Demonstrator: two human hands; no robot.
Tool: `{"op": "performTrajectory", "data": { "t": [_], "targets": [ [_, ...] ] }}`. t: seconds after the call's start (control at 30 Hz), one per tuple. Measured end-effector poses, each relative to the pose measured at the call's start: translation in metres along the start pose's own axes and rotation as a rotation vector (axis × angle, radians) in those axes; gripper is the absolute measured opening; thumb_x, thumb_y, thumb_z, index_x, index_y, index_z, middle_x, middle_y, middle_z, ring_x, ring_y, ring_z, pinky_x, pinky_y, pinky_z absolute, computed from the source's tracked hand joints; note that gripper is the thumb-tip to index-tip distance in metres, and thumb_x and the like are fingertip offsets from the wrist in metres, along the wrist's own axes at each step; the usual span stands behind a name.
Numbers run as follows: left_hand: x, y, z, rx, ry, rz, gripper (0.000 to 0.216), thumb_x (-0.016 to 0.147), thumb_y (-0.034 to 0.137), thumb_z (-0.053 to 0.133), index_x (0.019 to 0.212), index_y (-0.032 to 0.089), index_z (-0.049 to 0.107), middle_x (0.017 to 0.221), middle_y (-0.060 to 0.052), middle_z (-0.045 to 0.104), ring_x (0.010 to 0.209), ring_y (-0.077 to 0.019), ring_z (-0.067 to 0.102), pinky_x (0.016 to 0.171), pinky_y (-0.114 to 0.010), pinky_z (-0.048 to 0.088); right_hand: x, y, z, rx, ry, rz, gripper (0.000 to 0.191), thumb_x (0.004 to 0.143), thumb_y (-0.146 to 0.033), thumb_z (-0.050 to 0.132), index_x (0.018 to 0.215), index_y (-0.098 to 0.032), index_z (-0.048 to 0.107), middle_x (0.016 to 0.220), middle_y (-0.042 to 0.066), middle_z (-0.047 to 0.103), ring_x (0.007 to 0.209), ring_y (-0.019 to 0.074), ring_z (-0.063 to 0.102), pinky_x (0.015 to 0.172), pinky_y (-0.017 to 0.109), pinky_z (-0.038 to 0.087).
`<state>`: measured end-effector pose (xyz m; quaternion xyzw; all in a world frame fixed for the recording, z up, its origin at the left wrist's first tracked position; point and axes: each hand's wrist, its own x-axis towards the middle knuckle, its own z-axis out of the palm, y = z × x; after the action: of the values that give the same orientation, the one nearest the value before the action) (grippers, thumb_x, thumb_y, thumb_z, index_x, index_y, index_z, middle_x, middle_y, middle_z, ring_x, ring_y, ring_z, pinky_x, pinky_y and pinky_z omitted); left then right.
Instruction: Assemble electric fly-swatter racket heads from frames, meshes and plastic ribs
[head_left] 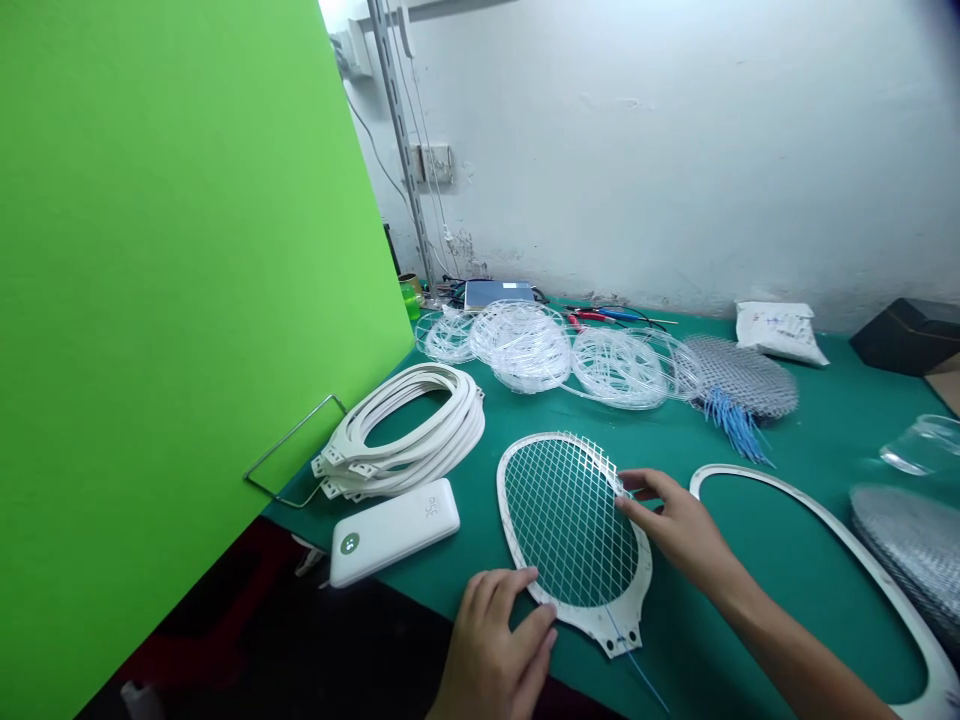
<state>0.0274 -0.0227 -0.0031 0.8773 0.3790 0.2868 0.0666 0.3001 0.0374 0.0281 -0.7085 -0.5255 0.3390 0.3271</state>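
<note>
A white oval frame [592, 622] lies flat on the green table [810, 440] with a white wire mesh [566, 525] set inside it. My left hand [495, 645] rests on the frame's near-left edge, fingers curled over the rim. At the frame's right edge my right hand [671, 520] pinches the mesh with its fingertips. A thin blue wire [637, 670] trails from the frame's near end.
A stack of white oval frames [409, 430] and a white power bank [394, 530] lie to the left. Clear plastic meshes [570, 355], grey meshes with blue wires [739, 390], another white frame [825, 545] and a green board [165, 320] surround the spot.
</note>
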Motion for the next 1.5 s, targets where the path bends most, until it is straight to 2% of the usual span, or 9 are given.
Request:
{"op": "performTrajectory", "data": {
  "t": [0.3, 0.53, 0.67, 0.77, 0.9, 1.03, 1.13, 1.37, 1.5],
  "targets": [
    [-0.003, 0.006, -0.006, -0.122, 0.181, -0.105, 0.032, 0.094, 0.018, 0.057, 0.125, 0.026, 0.061, 0.134, -0.012, 0.053, 0.110, -0.0252, 0.061, 0.090, -0.041, 0.056, -0.022, -0.032, -0.011, 0.595, 0.076, 0.132, 0.045, 0.076, -0.042, 0.077, 0.112, -0.021, 0.063, 0.085, 0.003, 0.064, 0.072, 0.0183, 0.060, 0.062, 0.029, 0.053],
    [0.015, 0.021, -0.023, -1.124, 0.210, -0.460, 0.095, 0.081, 0.088, 0.031, 0.152, 0.024, 0.028, 0.141, -0.021, 0.050, 0.117, -0.0373, 0.061, 0.091, -0.052, 0.055, -0.093, -0.079, 0.028, -0.089, 0.287, -0.919, 0.034, 0.087, -0.015, 0.060, 0.118, -0.027, 0.062, 0.094, 0.006, 0.073, 0.080, 0.0208, 0.069, 0.066, 0.031, 0.057],
    [0.028, 0.031, -0.035, -1.290, 0.163, -0.598, 0.060, 0.100, 0.062, 0.035, 0.147, 0.026, 0.040, 0.126, -0.016, 0.063, 0.108, -0.0304, 0.067, 0.090, -0.049, 0.054, -0.117, -0.091, 0.063, -0.382, 0.287, -1.247, 0.025, 0.086, -0.012, 0.058, 0.108, -0.018, 0.068, 0.089, 0.009, 0.076, 0.077, 0.0247, 0.070, 0.061, 0.035, 0.058],
    [0.033, 0.036, -0.041, -1.488, 0.200, -0.787, 0.040, 0.100, 0.042, 0.048, 0.135, 0.023, 0.051, 0.120, -0.013, 0.067, 0.099, -0.0252, 0.071, 0.084, -0.040, 0.057, -0.112, -0.085, 0.045, -0.278, 0.272, -1.111, 0.022, 0.090, -0.023, 0.058, 0.109, -0.025, 0.068, 0.101, 0.008, 0.074, 0.089, 0.0252, 0.069, 0.068, 0.036, 0.059],
    [0.040, 0.032, -0.043, -1.649, 0.151, -0.947, 0.039, 0.087, 0.033, 0.067, 0.119, 0.012, 0.061, 0.103, -0.015, 0.072, 0.078, -0.0248, 0.074, 0.061, -0.030, 0.058, -0.067, -0.060, -0.011, -0.103, 0.295, -0.458, 0.045, 0.083, -0.052, 0.066, 0.122, -0.030, 0.064, 0.120, 0.013, 0.066, 0.099, 0.0308, 0.064, 0.068, 0.038, 0.056],
    [0.044, 0.026, -0.037, -1.695, 0.002, -0.911, 0.042, 0.083, 0.032, 0.069, 0.116, 0.008, 0.062, 0.099, -0.018, 0.072, 0.073, -0.0253, 0.074, 0.056, -0.028, 0.056, -0.026, -0.031, -0.032, 0.220, -0.351, 0.024, 0.048, 0.079, -0.064, 0.065, 0.100, -0.022, 0.070, 0.090, 0.010, 0.068, 0.067, 0.0189, 0.057, 0.056, 0.029, 0.048],
    [0.038, 0.024, -0.031, -1.567, -0.020, -0.870, 0.044, 0.096, 0.043, 0.053, 0.123, 0.010, 0.059, 0.102, -0.017, 0.071, 0.077, -0.0239, 0.073, 0.064, -0.031, 0.057, -0.011, -0.012, -0.033, 0.407, -0.451, 0.143, 0.041, 0.077, -0.060, 0.071, 0.088, -0.020, 0.070, 0.075, 0.005, 0.064, 0.057, 0.0127, 0.047, 0.053, 0.027, 0.042],
    [0.005, 0.008, -0.013, -0.213, 0.201, -0.081, 0.022, 0.094, 0.021, 0.054, 0.110, 0.020, 0.070, 0.098, -0.008, 0.070, 0.087, -0.0213, 0.064, 0.074, -0.033, 0.053, 0.037, 0.007, -0.038, 0.379, -0.313, 0.259, 0.040, 0.066, -0.052, 0.083, 0.084, -0.017, 0.072, 0.070, 0.002, 0.058, 0.057, 0.0121, 0.045, 0.053, 0.027, 0.038],
    [0.000, 0.003, 0.003, 0.055, 0.165, 0.116, 0.023, 0.095, 0.021, 0.052, 0.109, 0.019, 0.070, 0.109, -0.011, 0.067, 0.099, -0.0235, 0.063, 0.082, -0.038, 0.055, 0.053, 0.009, -0.023, 0.282, -0.372, 0.285, 0.039, 0.064, -0.052, 0.081, 0.077, -0.016, 0.071, 0.065, 0.002, 0.060, 0.054, 0.0117, 0.045, 0.051, 0.027, 0.037]
  ]
}}
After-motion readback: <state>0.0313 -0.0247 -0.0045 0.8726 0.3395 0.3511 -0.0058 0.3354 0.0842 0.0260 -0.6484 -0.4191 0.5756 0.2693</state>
